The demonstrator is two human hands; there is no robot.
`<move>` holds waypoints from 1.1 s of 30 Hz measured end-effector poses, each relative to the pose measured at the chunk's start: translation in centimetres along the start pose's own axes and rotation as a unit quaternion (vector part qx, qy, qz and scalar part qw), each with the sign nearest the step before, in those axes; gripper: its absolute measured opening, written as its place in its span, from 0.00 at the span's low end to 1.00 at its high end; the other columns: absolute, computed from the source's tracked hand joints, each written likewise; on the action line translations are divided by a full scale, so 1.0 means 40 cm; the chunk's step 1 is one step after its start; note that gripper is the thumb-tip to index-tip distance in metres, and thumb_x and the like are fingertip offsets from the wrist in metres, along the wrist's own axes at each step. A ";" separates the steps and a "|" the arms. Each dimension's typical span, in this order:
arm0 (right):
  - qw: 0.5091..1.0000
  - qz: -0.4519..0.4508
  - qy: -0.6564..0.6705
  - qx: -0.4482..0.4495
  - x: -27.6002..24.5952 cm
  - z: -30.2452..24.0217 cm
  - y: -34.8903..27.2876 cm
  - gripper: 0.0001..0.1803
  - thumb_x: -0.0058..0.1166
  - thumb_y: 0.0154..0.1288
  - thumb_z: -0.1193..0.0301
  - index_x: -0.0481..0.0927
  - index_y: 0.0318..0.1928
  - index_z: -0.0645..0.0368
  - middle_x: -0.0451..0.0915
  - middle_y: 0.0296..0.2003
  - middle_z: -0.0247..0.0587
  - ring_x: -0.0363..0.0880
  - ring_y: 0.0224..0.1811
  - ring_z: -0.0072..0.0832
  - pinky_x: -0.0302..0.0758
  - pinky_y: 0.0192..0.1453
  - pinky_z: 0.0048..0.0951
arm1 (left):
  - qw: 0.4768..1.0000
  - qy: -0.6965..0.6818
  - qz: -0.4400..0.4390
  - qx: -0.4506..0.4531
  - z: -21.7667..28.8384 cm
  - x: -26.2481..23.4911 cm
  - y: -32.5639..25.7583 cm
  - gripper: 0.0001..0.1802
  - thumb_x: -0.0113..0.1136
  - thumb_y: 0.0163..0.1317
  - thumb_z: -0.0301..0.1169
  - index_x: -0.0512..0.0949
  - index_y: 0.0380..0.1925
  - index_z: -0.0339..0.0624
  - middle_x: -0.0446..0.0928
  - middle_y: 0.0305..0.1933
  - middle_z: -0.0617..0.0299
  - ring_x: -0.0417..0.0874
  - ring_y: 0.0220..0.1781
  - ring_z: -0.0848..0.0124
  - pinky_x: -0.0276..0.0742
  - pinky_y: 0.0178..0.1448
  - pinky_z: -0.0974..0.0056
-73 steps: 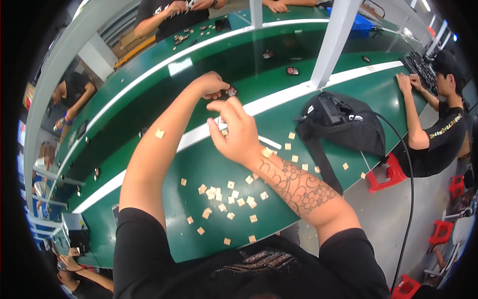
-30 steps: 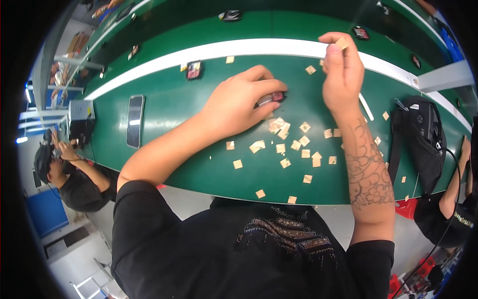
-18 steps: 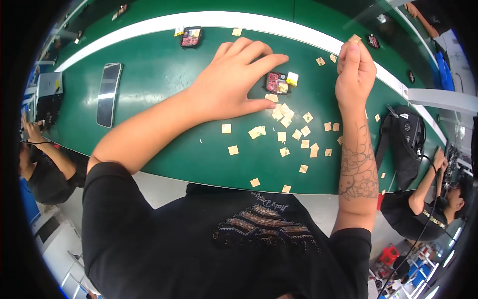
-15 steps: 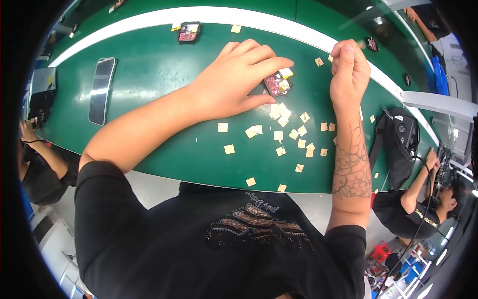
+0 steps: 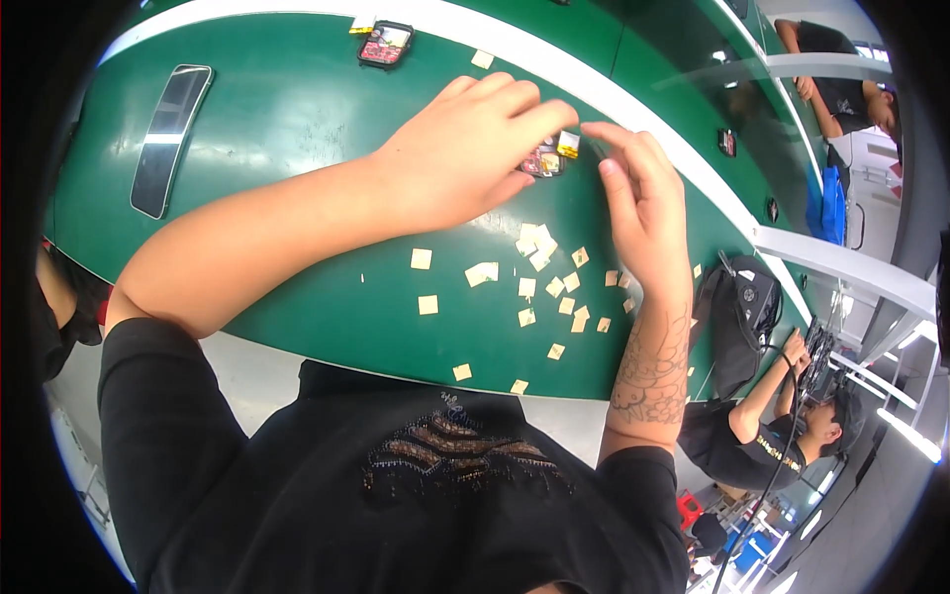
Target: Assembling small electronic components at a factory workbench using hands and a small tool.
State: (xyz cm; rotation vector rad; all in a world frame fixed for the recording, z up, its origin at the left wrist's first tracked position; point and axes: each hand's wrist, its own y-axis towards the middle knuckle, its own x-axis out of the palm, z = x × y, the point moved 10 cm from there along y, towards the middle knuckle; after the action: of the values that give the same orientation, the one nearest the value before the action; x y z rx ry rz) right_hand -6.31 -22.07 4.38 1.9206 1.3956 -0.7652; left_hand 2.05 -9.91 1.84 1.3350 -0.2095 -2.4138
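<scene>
My left hand grips a small black-cased device with a red circuit board by its edges, keeping it on the green table. A white and yellow piece sticks out at the device's right side. Just right of it, my right hand is raised, thumb and forefinger apart, the other fingers curled in. Nothing shows between those fingertips. Below both hands lie several small cream-coloured square pieces, some overlapping in a loose pile.
A second device of the same kind lies near the white table edging. At the left is a smartphone, at the right a black bag with a strap. Another person works at the right; one more stands beyond.
My right hand has come left toward the device, its closed fingers now spread. The left hand keeps its hold. The whole view has shifted, moving the table things left.
</scene>
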 end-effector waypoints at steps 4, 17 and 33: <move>0.998 -0.010 0.025 0.048 0.026 -0.001 -0.008 0.24 0.66 0.66 0.84 0.82 0.61 0.59 0.79 0.33 0.41 0.82 0.33 0.32 0.81 0.41 0.32 | 0.995 -0.024 0.093 0.002 -0.015 -0.050 -0.001 0.36 0.75 0.57 0.23 0.75 0.67 0.48 0.78 0.55 0.55 0.80 0.61 0.49 0.74 0.69 0.44; 0.991 0.007 -0.131 0.034 0.042 -0.059 -0.003 0.19 0.67 0.68 0.79 0.79 0.57 0.56 0.87 0.42 0.46 0.90 0.38 0.45 0.85 0.41 0.44 | 0.997 -0.055 0.055 0.002 0.006 -0.030 0.004 0.37 0.72 0.56 0.19 0.74 0.67 0.47 0.77 0.56 0.53 0.81 0.60 0.48 0.82 0.62 0.49; 0.969 0.041 0.218 0.110 0.027 0.074 -0.015 0.15 0.67 0.67 0.84 0.80 0.52 0.63 0.80 0.30 0.32 0.76 0.32 0.12 0.72 0.35 0.18 | 0.997 -0.056 0.050 -0.021 -0.013 -0.039 0.001 0.40 0.74 0.58 0.21 0.71 0.71 0.44 0.79 0.61 0.53 0.82 0.63 0.50 0.82 0.66 0.49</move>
State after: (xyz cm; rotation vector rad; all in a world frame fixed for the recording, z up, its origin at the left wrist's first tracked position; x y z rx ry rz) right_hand -6.84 -23.59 1.59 2.4113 1.5209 -0.4895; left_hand 3.24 -9.33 2.79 1.1440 -0.2483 -2.3970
